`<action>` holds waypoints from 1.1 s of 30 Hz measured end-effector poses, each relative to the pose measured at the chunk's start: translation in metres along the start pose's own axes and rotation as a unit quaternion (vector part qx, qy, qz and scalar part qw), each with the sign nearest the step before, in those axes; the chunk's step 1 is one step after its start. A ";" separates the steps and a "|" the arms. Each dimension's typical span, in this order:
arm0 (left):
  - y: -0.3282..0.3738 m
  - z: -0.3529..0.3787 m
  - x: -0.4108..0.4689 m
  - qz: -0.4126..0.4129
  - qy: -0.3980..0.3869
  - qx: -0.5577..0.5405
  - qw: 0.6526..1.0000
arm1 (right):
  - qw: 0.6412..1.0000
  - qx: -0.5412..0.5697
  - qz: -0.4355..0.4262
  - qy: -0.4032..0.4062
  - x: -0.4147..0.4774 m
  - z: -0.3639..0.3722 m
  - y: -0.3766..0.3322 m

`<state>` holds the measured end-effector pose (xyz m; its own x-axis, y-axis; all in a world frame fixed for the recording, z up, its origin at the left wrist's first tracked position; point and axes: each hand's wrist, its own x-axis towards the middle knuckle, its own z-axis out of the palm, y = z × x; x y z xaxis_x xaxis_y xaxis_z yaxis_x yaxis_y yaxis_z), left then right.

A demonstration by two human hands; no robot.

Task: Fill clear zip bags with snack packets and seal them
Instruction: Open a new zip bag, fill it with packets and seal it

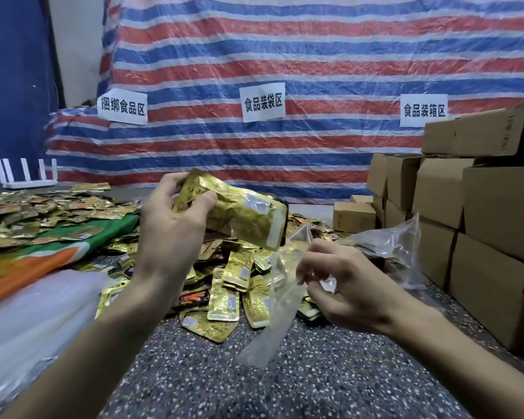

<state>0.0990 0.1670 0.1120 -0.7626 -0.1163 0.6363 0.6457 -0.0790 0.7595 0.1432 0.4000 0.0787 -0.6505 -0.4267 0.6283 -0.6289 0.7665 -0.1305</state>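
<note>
Left hand [176, 234]: raised, fingers and thumb curled round one end of a bundle of gold snack packets [239, 219]. The bundle's free end tilts down toward the right hand. Right hand [354, 288]: lower, fingertips pinching the edge of a clear zip bag [280, 300]. The bag hangs limp between the two hands, its lower end trailing toward the speckled surface [194, 373]. It appears to hold nothing, and whether its mouth is parted cannot be told. Beneath and beyond both hands: a loose pile of gold packets [233, 291]. Just beyond the right hand: a second clear bag [387, 243], crumpled, contents unclear. Further out on the right-hand side: stacked cardboard boxes [493, 207]. Out from the left hand: a green and orange sack [58, 252] strewn with more packets, with a stack of clear plastic [37, 313] nearer the left arm. Beyond that: a white router [28, 176]. Behind everything: a striped tarpaulin [315, 55] bearing paper signs [263, 101]. Step judged: loading the bundle into the bag. Risks: a mouth held by one hand only may collapse, so the bundle's corners snag on the zip. Gripped at one end only, the bundle may fan out and shed packets into the pile.
</note>
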 end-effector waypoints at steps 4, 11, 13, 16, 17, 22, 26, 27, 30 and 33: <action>0.009 0.011 -0.014 0.103 -0.006 0.167 0.980 | 0.999 0.028 -0.023 0.003 0.006 0.007 -0.013; -0.008 0.022 -0.014 0.045 -0.118 0.246 0.961 | 0.996 0.037 -0.043 0.066 0.013 0.011 -0.022; -0.011 0.023 -0.011 0.025 -0.152 0.245 0.957 | 0.996 0.038 -0.037 0.078 0.016 0.011 -0.020; -0.016 0.024 -0.008 0.000 -0.192 0.234 0.953 | 0.994 0.057 -0.020 0.095 0.017 0.010 -0.017; -0.017 0.025 -0.008 -0.001 -0.198 0.234 0.952 | 0.993 0.058 -0.014 0.097 0.016 0.010 -0.016; -0.028 0.033 -0.003 -0.051 -0.217 0.149 0.963 | 0.992 0.047 0.024 0.116 0.012 0.014 -0.012; -0.051 0.029 0.009 -0.056 -0.155 0.124 0.979 | 0.987 0.051 0.079 0.131 0.008 0.015 0.000; -0.061 0.025 0.012 -0.060 -0.147 0.135 0.978 | 0.985 0.057 0.092 0.137 0.007 0.014 0.004; -0.103 0.013 0.019 -0.092 -0.138 0.186 0.968 | 0.980 0.063 0.107 0.152 0.002 0.014 0.015; -0.151 0.005 0.021 -0.174 -0.145 0.276 0.934 | 0.978 0.072 0.108 0.166 -0.001 0.018 0.021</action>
<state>-0.0148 0.1819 0.0116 -0.9524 0.1002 0.2878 0.3003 0.4693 0.8304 0.1228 0.4082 0.0616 -0.6161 -0.0645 0.7850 -0.5611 0.7354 -0.3800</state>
